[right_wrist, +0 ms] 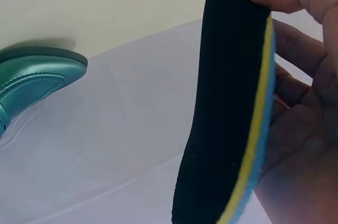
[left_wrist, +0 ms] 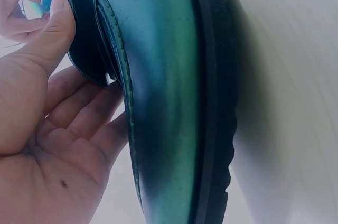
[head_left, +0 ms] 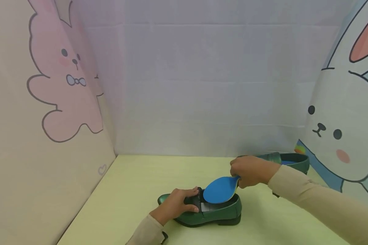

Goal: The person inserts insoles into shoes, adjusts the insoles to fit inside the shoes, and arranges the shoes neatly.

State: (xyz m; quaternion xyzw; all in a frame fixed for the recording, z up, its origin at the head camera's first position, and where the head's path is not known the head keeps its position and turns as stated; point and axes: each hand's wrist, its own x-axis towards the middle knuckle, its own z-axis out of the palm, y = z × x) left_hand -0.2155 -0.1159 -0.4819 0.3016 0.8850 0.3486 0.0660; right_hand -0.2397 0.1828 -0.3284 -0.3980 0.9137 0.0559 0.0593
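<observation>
A green leather loafer (head_left: pixel 222 214) stands upright on the table, toe to the left. My left hand (head_left: pixel 178 206) grips it around the raised tongue and strap; the left wrist view shows the thumb on the tongue (left_wrist: pixel 84 28) and the fingers on its far side. My right hand (head_left: pixel 254 170) pinches an insole (head_left: pixel 219 190) by one end. The insole's blue face shows in the head view, its rounded end over the loafer's opening. In the right wrist view, its black underside (right_wrist: pixel 227 86) and a yellow layer along the edge appear between thumb and fingers.
A second green loafer (head_left: pixel 300 165) lies at the back right, partly hidden by my right hand and arm, with blue inside it. The pale yellow table (head_left: pixel 135 177) meets a white cloth wall behind and rabbit-printed cloths at both sides.
</observation>
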